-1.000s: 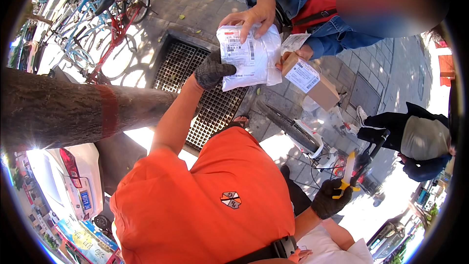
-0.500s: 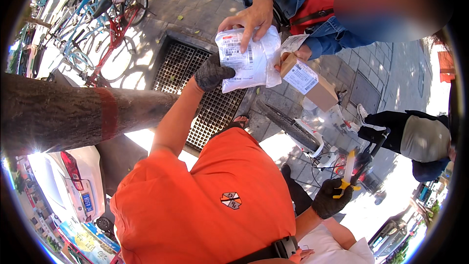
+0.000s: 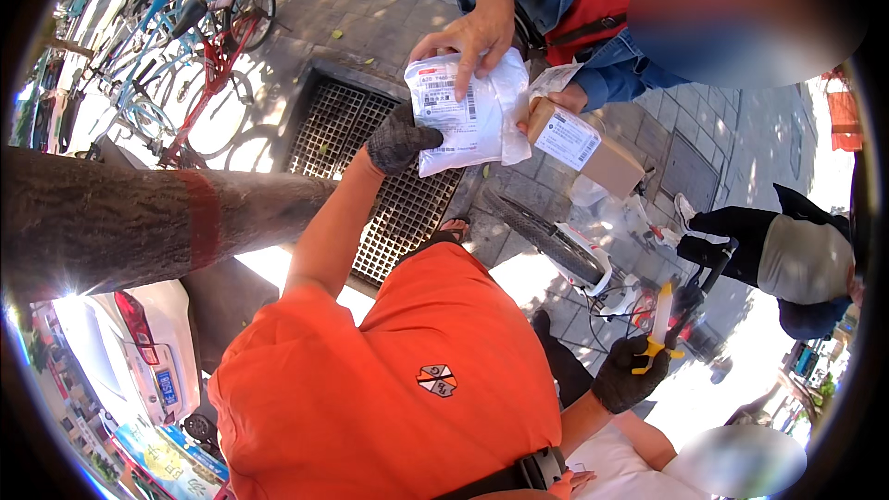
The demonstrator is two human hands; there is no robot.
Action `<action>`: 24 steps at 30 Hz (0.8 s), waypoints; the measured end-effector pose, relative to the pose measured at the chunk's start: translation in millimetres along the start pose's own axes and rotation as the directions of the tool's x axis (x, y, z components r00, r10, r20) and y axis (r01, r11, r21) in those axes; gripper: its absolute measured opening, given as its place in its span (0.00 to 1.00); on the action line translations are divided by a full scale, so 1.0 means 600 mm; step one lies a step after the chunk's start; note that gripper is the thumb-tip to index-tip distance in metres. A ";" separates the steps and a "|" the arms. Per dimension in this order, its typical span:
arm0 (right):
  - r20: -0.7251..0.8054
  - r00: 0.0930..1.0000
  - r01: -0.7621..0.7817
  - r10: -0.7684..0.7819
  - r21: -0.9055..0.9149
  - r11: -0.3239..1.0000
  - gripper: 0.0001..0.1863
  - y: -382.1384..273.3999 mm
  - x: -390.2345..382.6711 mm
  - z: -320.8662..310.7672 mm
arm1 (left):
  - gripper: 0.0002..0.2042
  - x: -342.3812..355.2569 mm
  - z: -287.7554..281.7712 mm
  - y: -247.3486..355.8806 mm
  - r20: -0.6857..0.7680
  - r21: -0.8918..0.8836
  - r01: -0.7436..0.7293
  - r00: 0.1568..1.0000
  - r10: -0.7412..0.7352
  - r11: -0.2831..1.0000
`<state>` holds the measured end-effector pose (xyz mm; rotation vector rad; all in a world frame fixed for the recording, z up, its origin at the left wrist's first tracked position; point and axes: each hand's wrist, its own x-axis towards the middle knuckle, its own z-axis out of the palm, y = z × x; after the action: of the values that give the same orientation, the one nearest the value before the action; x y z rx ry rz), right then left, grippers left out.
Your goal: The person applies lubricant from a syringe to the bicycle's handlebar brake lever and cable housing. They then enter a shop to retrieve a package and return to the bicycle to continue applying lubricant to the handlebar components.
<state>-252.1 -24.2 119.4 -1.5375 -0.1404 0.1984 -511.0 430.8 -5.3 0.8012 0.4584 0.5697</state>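
My left hand [image 3: 403,140], in a dark knitted glove, is closed with its thumb over the lower left edge of a white plastic mailer bag [image 3: 458,134] bearing a label. Another person's hand [image 3: 477,32] lies on the top of the same bag, one finger on the label. That person's other hand [image 3: 567,98] holds a small brown cardboard box [image 3: 607,164] and a slip of paper. At the lower right my right hand [image 3: 630,375], gloved too, grips a yellow-handled tool [image 3: 662,319] with a pale, blade-like upper part; its exact kind is unclear.
Below the bag lies a metal drain grate [image 3: 398,208]. A tree trunk [image 3: 111,213] crosses on the left, with parked bicycles [image 3: 213,65] beyond it. A bicycle wheel [image 3: 546,236] stands right of centre. A white car [image 3: 139,352] and people are around.
The mailer bag has shifted very slightly left with the hands on it. The cardboard box has turned a little in the other person's hand. A person at the lower right has come further into view.
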 end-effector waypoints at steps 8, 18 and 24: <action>-0.112 0.987 -0.095 0.114 0.167 0.981 0.27 -0.012 -0.009 0.028 | 0.36 0.012 -0.004 -0.009 0.004 -0.033 0.007 1.000 -0.007 0.999; -0.205 0.939 -0.177 0.276 0.399 0.900 0.32 -0.031 -0.021 0.044 | 0.33 0.048 -0.029 -0.035 -0.191 -0.126 -0.050 0.981 0.025 0.991; -0.072 0.964 -0.203 0.257 0.425 0.882 0.25 -0.023 -0.020 0.024 | 0.29 0.044 -0.013 -0.023 -0.199 -0.171 -0.032 0.980 -0.003 0.985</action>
<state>-266.6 -13.0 134.2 -1.1323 0.1805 0.2988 -491.3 444.0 -25.4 0.5836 0.5780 0.6975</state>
